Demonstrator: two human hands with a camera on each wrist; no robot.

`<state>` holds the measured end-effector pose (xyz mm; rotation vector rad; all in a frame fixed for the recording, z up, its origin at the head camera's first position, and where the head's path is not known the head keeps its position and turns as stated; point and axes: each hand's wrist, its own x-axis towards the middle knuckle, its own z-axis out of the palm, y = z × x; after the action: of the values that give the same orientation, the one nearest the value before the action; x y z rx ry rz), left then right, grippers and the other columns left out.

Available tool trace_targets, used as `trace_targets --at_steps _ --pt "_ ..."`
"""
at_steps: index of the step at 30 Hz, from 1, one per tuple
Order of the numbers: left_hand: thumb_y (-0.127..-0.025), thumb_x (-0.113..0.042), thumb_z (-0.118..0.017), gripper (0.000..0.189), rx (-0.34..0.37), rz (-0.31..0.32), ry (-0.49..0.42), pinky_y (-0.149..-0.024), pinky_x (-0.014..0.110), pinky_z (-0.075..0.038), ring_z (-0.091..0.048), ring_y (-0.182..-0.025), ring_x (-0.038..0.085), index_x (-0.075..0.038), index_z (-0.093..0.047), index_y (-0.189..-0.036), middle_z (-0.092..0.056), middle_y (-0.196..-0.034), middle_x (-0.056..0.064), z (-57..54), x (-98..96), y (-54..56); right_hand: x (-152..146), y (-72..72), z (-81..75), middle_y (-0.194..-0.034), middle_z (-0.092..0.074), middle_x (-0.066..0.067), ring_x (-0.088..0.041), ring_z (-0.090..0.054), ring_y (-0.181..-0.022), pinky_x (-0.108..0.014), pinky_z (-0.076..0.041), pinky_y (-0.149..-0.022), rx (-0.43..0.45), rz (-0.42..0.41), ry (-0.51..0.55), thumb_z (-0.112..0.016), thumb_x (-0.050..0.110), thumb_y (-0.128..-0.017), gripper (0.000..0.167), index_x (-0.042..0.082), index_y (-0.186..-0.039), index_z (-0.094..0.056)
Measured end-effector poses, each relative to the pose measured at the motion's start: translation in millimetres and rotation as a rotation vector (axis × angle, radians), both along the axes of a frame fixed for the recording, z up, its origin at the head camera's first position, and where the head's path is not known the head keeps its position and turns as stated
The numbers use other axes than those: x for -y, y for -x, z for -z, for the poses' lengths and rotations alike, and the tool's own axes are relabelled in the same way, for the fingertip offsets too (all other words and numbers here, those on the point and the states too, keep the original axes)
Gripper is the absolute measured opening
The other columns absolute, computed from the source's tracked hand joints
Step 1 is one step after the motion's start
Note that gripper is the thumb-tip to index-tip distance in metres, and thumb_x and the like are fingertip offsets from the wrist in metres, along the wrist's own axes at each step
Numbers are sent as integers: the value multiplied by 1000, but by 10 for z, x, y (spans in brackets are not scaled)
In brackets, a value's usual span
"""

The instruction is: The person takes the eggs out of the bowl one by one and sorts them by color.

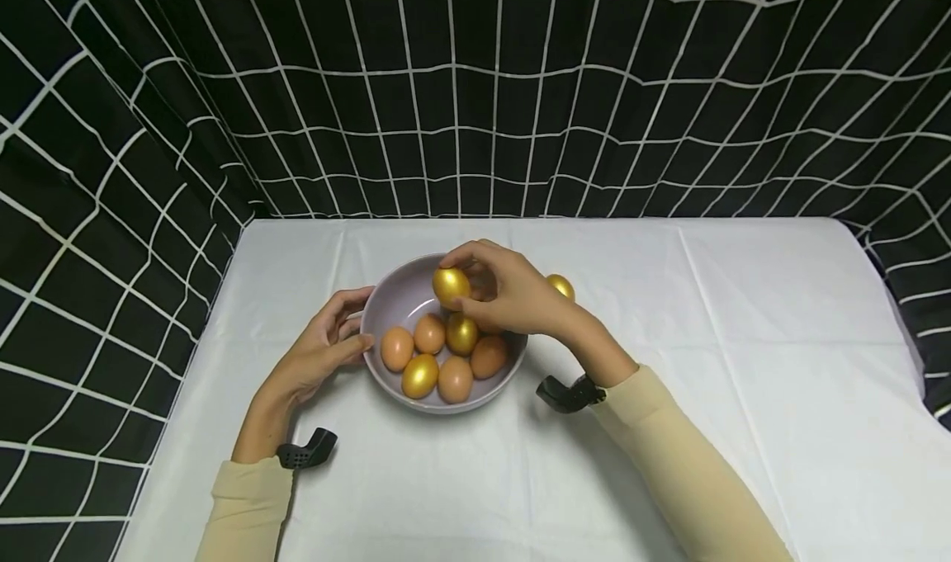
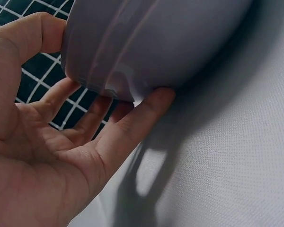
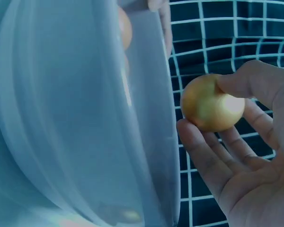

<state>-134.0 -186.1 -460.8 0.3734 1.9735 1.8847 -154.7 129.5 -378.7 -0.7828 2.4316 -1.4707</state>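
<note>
A light purple bowl point(image 1: 396, 301) stands on the white cloth, holding several brown eggs point(image 1: 397, 348) and golden eggs point(image 1: 419, 375). My right hand point(image 1: 513, 290) pinches another golden egg point(image 1: 451, 286) between thumb and fingertips above the bowl's far part. In the right wrist view that golden egg point(image 3: 209, 105) sits higher than the bowl rim, apart from it. My left hand point(image 1: 323, 339) holds the bowl's left side, thumb and fingers against it. Seen from the left wrist, the thumb touches the rim and a finger point(image 2: 137, 118) rests low on the outer wall point(image 2: 180, 38).
Another golden egg point(image 1: 560, 286) lies on the white cloth point(image 1: 743, 364) to the right of the bowl, partly behind my right wrist. Black fabric with a white grid point(image 1: 475, 100) rises behind and along the sides. Black wrist devices point(image 1: 570, 394) sit on both wrists.
</note>
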Motion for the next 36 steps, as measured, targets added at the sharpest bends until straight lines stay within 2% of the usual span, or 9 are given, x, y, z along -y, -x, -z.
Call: trace_targets --at_steps 6,13,20,25,29,32,36 --pt "-95 0 -64 70 5 -2 -10 -88 33 -65 -62 -127 12 -9 -37 -160 -39 -162 19 17 23 11 -97 -72 14 -140 -60 -8 -30 -64 -129 -31 -63 -97 61 72 97 -75 -2 -92 47 10 -135 -62" --pt "-95 0 -66 70 11 5 -4 -90 34 -65 -59 -132 17 -9 -38 -159 -39 -163 19 2 -25 52 -336 -126 65 -137 -64 -8 -28 -67 -125 -30 -63 -96 -4 176 131 -78 5 -92 44 9 -133 -62" --pt "-95 -2 -66 70 17 -7 0 -89 34 -65 -61 -129 12 -11 -38 -159 -41 -162 16 16 8 13 -489 -195 139 -138 -64 -9 -29 -68 -124 -26 -63 -91 47 253 187 -79 7 -92 47 11 -135 -61" --pt "-96 -2 -66 71 34 -3 5 -89 33 -65 -62 -127 7 -11 -37 -160 -40 -163 17 41 7 -37 -590 -262 202 -138 -63 -10 -19 -69 -116 -22 -62 -87 74 298 248 -76 0 -92 47 6 -136 -60" --pt "-96 -1 -65 70 23 -9 5 -88 32 -64 -61 -128 7 -10 -36 -160 -38 -163 17 47 7 -58 -679 -254 184 -136 -64 -11 -13 -69 -116 -23 -62 -90 22 315 242 -75 -2 -91 46 5 -134 -60" --pt "-96 -1 -65 70 15 -13 6 -88 31 -64 -61 -128 7 -11 -37 -160 -39 -163 17 35 9 -54 -754 -239 171 -136 -64 -10 -11 -67 -118 -23 -62 -93 2 337 229 -75 -2 -91 45 5 -134 -61" --pt "-97 -1 -65 69 11 -1 18 -90 32 -64 -61 -129 6 -11 -37 -159 -39 -163 17 14 -1 -24 -867 -240 190 -135 -65 -10 -11 -68 -117 -22 -62 -91 -2 376 190 -75 1 -92 43 5 -133 -62"
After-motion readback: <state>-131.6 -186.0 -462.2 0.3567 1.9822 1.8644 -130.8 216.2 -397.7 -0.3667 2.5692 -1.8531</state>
